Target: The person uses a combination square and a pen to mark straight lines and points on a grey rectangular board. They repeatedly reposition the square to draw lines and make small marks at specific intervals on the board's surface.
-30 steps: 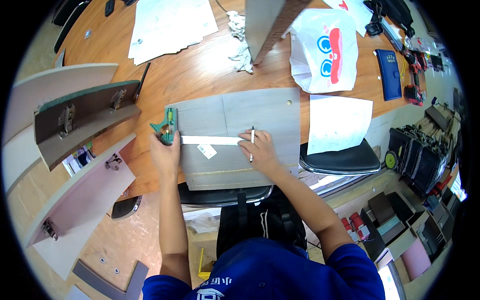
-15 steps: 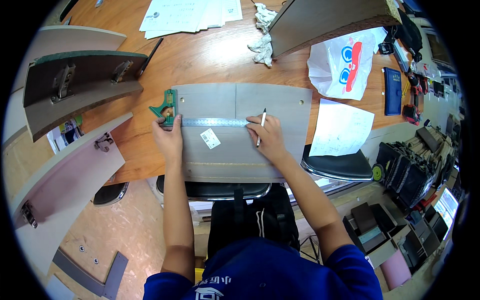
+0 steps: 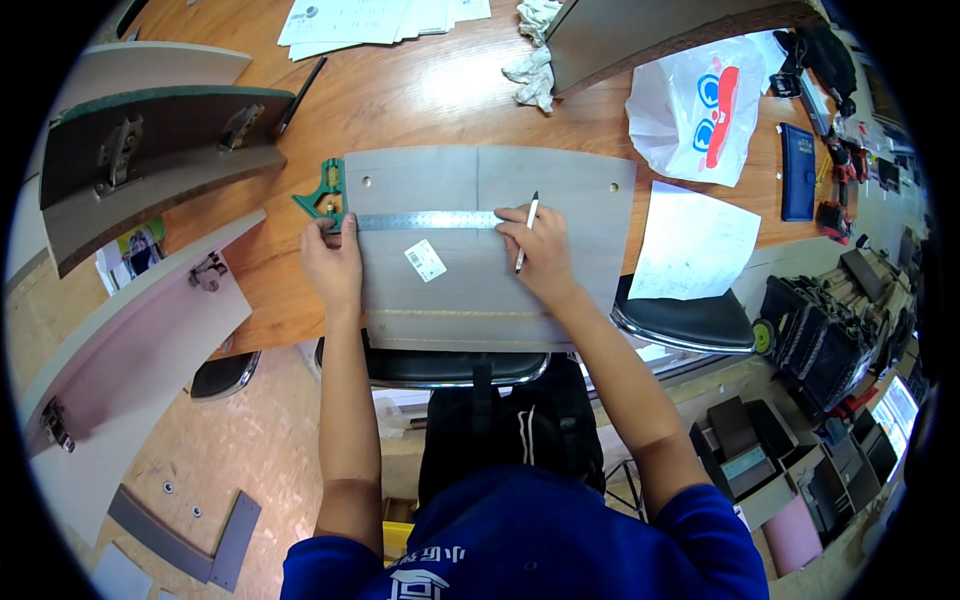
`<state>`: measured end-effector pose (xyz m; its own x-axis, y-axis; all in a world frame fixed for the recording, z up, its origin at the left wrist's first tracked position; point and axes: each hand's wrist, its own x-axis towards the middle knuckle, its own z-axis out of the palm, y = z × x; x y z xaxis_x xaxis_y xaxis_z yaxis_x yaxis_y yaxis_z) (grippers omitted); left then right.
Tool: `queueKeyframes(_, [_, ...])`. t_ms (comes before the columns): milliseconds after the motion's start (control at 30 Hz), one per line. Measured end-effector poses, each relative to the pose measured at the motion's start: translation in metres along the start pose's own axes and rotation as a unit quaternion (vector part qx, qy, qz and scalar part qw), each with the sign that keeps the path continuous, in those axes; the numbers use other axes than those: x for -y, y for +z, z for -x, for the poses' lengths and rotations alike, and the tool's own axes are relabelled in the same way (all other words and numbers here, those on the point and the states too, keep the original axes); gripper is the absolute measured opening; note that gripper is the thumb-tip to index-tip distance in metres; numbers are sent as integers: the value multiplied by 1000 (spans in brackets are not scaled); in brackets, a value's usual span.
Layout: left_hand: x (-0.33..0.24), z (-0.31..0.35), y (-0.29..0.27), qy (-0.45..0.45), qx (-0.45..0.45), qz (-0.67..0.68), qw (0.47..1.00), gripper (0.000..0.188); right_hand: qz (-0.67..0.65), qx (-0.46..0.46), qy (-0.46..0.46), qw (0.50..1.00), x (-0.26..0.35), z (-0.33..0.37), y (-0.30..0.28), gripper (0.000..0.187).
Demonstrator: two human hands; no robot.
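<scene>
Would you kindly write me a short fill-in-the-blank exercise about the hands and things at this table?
The left hand holds the square's head, coloured ____.
The right hand holds a pen whose barrel is ____.
The ruler lies flat on a panel coloured ____.
The notebook lies to the ____ of the plastic bag.
Missing words: green; white; grey; right.

One view: a fisheye camera worn on your head, facing steeply down. Your shirt (image 3: 540,540) shows at the lower edge, close; the panel (image 3: 490,285) lies mid-frame, near. The table (image 3: 430,110) extends beyond; straight edges bow toward the periphery.
</scene>
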<state>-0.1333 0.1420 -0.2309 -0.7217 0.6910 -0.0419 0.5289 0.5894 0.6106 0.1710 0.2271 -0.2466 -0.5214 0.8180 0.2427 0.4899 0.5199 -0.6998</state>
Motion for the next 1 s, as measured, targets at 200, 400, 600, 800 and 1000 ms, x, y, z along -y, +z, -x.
queueKeyframes(200, [-1,7,2,87,-21,-80,993,41,-1,-5,0,1000,3,-2,-3,20])
queueKeyframes(400, [-1,15,4,83,-7,-64,994,46,-7,-10,-12,1000,2,-3,-4,25])
queueKeyframes(600, [1,21,8,104,-21,-71,992,51,-11,-19,12,1000,3,-5,-1,19])
queueKeyframes(800, [-10,28,11,103,-37,-77,991,57,-2,-12,4,1000,0,-4,-2,19])
queueKeyframes(1000, [-45,73,29,228,110,-147,956,61,8,-6,7,1000,1,-3,-2,18])
